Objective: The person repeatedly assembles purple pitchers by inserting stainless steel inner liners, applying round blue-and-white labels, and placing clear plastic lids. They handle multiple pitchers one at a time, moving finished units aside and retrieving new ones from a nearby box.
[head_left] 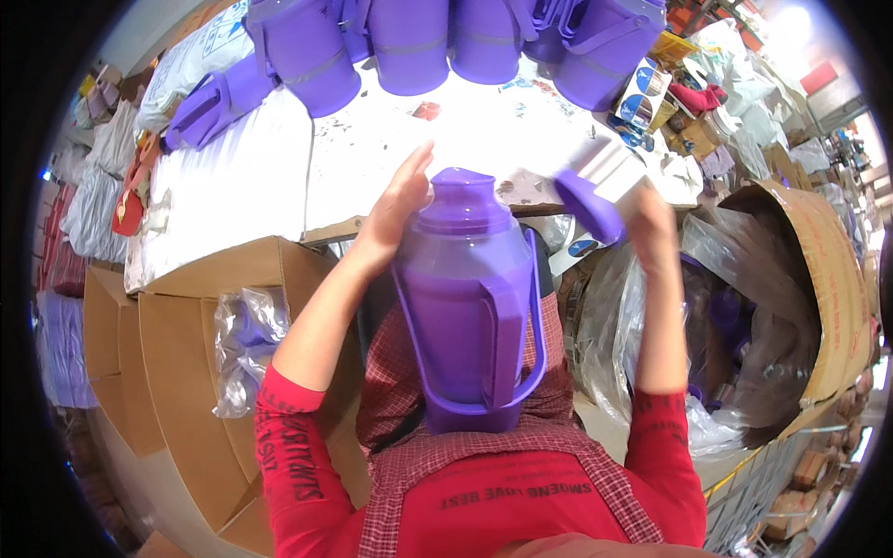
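Note:
A purple thermos jug (456, 307) stands between my thighs, its spout at the top and its side handle and hanging carry handle facing me. The neck has no cap on it. At the jug's left shoulder is my left hand (398, 209), fingers stretched out flat alongside the neck; whether the palm presses on it I cannot tell. Off to the right, my right hand (654, 228) is smeared by motion and grips a purple lid (591, 206), tilted, above the table's front edge.
Several finished-looking purple jugs (405, 46) line the far side of the white table (372, 149); another jug (219, 102) lies on its side at left. An open cardboard box (186, 372) sits at left. At right, a plastic-lined carton (819, 270) contains purple parts.

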Available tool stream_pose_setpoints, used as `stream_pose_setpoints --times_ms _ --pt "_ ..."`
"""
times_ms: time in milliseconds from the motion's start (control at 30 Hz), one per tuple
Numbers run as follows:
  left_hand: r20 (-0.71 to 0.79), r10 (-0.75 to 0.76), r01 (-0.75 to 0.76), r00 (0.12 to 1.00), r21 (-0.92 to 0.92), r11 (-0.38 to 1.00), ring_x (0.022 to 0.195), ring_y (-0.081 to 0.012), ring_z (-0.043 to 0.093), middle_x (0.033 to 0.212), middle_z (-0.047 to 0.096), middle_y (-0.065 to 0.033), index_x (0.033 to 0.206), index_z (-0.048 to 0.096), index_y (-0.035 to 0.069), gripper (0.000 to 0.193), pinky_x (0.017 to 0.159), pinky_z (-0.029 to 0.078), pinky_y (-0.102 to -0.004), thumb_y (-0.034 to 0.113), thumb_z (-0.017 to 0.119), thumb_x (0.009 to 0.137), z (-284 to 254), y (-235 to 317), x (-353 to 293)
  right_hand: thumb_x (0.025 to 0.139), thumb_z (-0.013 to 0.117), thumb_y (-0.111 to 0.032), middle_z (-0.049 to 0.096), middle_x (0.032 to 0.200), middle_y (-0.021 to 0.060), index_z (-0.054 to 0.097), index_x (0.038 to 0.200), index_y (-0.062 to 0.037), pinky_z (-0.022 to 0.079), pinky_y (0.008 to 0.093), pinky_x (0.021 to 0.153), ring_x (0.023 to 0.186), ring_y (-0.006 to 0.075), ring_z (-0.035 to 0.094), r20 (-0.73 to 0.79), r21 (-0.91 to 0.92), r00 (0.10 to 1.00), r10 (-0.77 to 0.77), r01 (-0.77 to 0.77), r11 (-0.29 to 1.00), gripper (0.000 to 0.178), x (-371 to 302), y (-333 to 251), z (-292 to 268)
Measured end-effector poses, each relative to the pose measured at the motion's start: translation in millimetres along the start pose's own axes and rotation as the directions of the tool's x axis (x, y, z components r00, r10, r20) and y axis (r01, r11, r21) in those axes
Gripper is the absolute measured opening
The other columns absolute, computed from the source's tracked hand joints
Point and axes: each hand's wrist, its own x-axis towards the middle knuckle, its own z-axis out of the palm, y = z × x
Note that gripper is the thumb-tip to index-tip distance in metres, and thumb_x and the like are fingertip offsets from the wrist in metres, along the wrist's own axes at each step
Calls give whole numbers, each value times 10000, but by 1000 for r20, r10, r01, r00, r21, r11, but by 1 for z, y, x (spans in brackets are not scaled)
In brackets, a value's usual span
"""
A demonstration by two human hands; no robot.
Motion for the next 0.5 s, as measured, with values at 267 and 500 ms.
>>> stream_pose_setpoints --times_ms 267,500 --pt "-136 118 -120 984 -3 993 1397 -288 284 1507 302 -185 1545 110 77 804 1135 238 -391 365 573 955 -14 9 -23 890 600 -453 607 1236 167 621 1162 13 382 380 1051 1175 260 553 447 223 840 -307 227 948 540 52 2 193" --pt "-107 73 -86 992 -119 989 1324 -255 381 1414 400 -170 1509 246 80 725 1102 302 -384 316 620 934 -27 -21 -11 907 576 -451 605 1229 185 609 1159 25 383 386 1052 1183 269 551 394 190 874 -285 225 955 540 54 32 190"
